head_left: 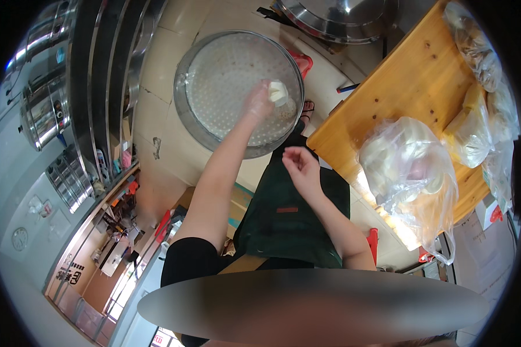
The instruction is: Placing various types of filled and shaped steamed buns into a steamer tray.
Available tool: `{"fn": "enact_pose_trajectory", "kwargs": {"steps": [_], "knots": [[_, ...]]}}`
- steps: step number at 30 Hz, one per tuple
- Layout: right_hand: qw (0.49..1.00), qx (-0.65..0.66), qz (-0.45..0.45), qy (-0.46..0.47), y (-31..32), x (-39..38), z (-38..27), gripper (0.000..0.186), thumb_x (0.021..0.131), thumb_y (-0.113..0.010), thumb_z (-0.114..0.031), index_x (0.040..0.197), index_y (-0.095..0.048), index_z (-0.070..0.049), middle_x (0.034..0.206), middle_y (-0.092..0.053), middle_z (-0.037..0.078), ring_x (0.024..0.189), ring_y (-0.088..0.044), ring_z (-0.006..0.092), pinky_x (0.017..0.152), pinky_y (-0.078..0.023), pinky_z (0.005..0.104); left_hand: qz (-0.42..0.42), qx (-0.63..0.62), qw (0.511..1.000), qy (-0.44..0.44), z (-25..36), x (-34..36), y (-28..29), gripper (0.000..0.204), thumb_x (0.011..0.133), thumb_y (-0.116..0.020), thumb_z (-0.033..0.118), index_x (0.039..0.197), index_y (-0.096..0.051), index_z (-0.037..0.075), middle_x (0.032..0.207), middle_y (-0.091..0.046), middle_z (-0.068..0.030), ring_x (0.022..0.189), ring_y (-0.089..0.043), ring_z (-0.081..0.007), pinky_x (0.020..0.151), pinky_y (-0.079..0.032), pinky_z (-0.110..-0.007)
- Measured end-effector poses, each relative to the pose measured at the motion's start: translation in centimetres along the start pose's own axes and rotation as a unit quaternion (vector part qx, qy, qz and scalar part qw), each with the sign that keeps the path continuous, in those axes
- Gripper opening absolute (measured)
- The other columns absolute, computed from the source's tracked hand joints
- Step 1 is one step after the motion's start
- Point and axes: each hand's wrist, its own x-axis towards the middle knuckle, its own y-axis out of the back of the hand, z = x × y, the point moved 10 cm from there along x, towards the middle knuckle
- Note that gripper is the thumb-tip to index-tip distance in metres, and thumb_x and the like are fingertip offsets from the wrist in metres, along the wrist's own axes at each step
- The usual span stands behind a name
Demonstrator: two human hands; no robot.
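A wide round metal steamer tray (183, 118) with a perforated base is ahead of me. My left hand (259, 101) reaches over its right half, its fingers closed round a white, blocky bun (278, 93). The hand seems to be in a thin clear glove. Beside the bun, a small beige patch (287, 110) shows on the tray's base. My right hand (303, 170) is empty in front of my dark green apron (283, 228), between the tray and the table. Its fingers are loosely bent, the thumb apart from them.
On the right, a wooden table (382, 98) holds a large clear plastic bag (411, 165) of white pieces and several smaller bags (472, 130). A red stool (301, 62) partly shows behind the tray. Metal shelving (101, 69) rises at left; a shiny round lid (341, 17) lies farther back.
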Motion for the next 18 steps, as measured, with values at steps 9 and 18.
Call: {"fn": "enact_pose_trajectory", "kwargs": {"steps": [9, 18], "knots": [[0.999, -0.003, 0.006, -0.048, 3.4, -4.6, 1.2, 0.015, 0.079, -0.057, 0.000, 0.094, -0.055, 0.001, 0.086, -0.054, 0.003, 0.078, -0.055, 0.0089, 0.066, -0.044, 0.0203, -0.092, 0.192, 0.973, -0.092, 2.9, 5.9, -6.4, 0.037, 0.064, -0.062, 0.005, 0.099, -0.052, 0.005, 0.100, -0.055, -0.0162, 0.096, -0.053, -0.0310, 0.081, -0.043, -0.039], [1.000, -0.004, 0.013, 0.001, 6.9, -6.9, -1.3, 0.014, 0.080, -0.056, 0.000, 0.094, -0.055, 0.001, 0.087, -0.055, 0.004, 0.080, -0.056, 0.0101, 0.068, -0.044, 0.0211, 0.029, 0.101, 0.994, -0.007, -0.2, 1.6, -3.4, 0.068, 0.063, -0.070, 0.011, 0.123, -0.039, 0.002, 0.125, -0.040, -0.0213, 0.115, -0.041, -0.0353, 0.098, -0.034, -0.038]]}}
